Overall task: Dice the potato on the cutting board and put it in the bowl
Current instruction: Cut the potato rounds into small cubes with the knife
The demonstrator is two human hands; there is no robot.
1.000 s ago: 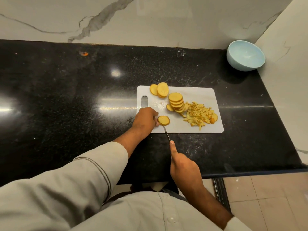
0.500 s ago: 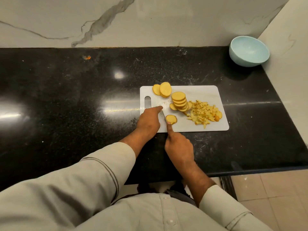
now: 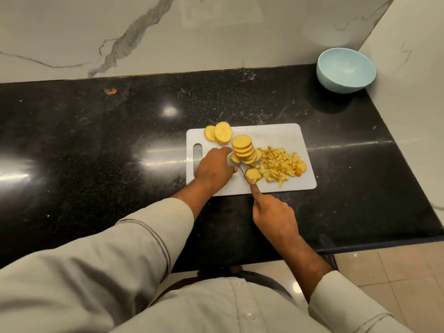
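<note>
Now my right hand [image 3: 274, 212] grips the thin steel knife [image 3: 243, 173] beside a round yellow potato slice [image 3: 253, 174]; my left hand [image 3: 213, 165] rests flat, fingers relaxed, on the white plastic cutting board [image 3: 276, 133]

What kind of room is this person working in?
Most likely a home kitchen: a polished black stone counter against a marble-look wall, a white cutting board covered in potato slices, and a pale blue bowl waiting in the corner.

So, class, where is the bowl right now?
In the head view, the bowl sits far right on the counter, in the wall corner, beyond the cutting board.
</note>
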